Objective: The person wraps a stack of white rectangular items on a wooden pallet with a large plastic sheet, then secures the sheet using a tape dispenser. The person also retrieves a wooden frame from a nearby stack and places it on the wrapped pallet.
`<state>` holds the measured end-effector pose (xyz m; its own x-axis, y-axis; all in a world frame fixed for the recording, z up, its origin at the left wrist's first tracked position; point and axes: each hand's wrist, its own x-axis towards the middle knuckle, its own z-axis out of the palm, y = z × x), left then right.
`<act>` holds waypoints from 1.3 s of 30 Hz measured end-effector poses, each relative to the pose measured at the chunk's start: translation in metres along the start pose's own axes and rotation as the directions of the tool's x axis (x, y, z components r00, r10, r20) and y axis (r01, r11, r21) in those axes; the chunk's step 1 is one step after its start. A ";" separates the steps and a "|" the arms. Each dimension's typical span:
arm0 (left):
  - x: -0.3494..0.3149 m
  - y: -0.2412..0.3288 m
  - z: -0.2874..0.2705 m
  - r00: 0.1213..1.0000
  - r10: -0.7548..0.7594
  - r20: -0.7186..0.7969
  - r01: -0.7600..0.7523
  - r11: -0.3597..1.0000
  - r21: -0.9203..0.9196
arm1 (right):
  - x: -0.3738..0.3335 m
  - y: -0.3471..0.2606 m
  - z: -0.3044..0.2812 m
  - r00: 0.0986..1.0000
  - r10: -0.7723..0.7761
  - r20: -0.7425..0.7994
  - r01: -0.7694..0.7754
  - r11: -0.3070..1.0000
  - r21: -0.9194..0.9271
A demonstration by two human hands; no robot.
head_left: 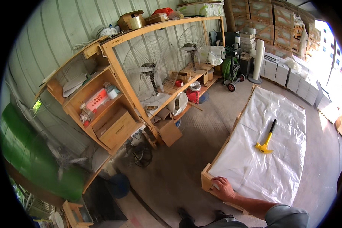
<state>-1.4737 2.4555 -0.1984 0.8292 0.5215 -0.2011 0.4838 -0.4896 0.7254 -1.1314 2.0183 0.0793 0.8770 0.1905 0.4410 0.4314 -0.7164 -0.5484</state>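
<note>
A person's bent right hand [223,189] touches the near left corner of a plastic-covered crate [206,180]; whether it grips cannot be told. A hammer [269,139] lies mid-crate, inside all edges. Wide floor [201,133] separates the crate's left edge from shelves [121,74].

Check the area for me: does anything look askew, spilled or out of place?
The cardboard box at the foot of the wooden shelving looks askew, angled out instead of squared with the frame. The white plastic sheet under the yellow hammer is wrinkled, but not plainly damaged.
</note>
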 end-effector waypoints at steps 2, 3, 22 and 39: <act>0.065 -0.004 -0.028 0.995 -0.033 0.090 0.023 0.994 0.108 | 0.013 -0.007 0.030 0.998 0.060 -0.006 -0.060 0.998 0.021; 0.091 -0.001 -0.040 0.986 -0.055 0.155 0.028 0.985 0.171 | 0.015 -0.013 0.040 0.992 0.126 0.031 -0.127 0.991 0.035; 0.552 0.263 0.062 0.695 -0.273 0.665 0.430 0.899 -0.080 | 0.227 0.002 0.103 0.773 0.621 0.128 -0.609 0.671 0.423; 0.804 0.374 0.192 0.564 -0.374 0.737 0.345 0.917 0.201 | 0.541 0.307 0.194 0.615 0.786 0.059 -0.771 0.584 0.254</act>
<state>-0.5722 2.5577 -0.2154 0.4928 -0.0378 -0.8693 0.7860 -0.4092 0.4634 -0.4829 2.0317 0.0116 0.8910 -0.4067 -0.2017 -0.3704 -0.3947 -0.8408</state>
